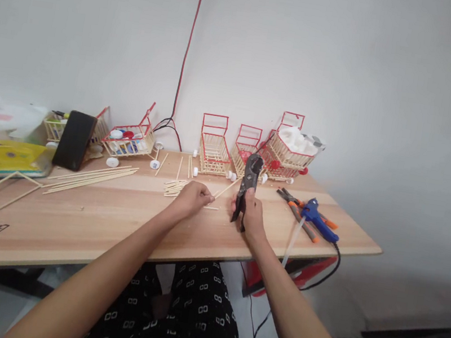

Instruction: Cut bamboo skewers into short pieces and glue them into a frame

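While the left hand (192,200) pinches a thin stick (226,188) over the desk (72,219), presumably to steady it, the right hand (253,214) grips a black cutter (251,174) beside it, head pointing away, perhaps keeping that end clear of fingers.

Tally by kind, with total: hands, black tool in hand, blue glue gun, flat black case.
Left hand, right hand: 2
Black tool: 1
Blue glue gun: 1
Flat black case: 1
Total: 5
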`<state>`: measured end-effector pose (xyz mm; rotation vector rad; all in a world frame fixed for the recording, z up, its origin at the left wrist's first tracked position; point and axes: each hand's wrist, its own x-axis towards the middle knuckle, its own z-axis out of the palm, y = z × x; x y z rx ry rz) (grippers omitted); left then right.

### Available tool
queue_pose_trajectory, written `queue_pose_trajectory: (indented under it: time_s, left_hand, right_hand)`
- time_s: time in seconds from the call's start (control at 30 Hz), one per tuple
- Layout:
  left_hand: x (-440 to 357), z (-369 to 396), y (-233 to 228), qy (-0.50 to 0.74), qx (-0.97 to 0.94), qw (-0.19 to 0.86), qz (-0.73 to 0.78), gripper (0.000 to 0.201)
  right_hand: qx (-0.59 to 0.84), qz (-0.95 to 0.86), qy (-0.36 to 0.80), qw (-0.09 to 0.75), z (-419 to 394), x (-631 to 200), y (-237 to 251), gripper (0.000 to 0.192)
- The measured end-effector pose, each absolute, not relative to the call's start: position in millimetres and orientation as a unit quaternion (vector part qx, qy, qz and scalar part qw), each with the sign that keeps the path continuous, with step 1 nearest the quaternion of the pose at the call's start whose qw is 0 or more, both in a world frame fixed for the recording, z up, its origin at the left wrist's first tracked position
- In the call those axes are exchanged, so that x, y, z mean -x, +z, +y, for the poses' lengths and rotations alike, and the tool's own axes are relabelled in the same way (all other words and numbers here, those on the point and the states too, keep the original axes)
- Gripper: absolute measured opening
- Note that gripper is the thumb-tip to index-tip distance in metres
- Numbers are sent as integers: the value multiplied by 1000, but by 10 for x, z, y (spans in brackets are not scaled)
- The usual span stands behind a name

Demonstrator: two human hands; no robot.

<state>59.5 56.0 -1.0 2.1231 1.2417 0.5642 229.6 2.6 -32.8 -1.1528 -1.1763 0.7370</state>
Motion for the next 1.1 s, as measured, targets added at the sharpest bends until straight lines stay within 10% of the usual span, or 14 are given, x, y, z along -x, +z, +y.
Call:
queue_pose_trajectory:
  time_s: [0.27, 1.1]
  left_hand:
    - [-340, 568, -75, 258, -635, 663, 303, 40]
    - [-204, 499, -132, 232, -533, 760, 290, 40]
  right_hand:
    - [481, -530, 362, 597, 127, -2038, -348, 37]
    - [520, -495, 361, 596, 154, -1829, -341, 37]
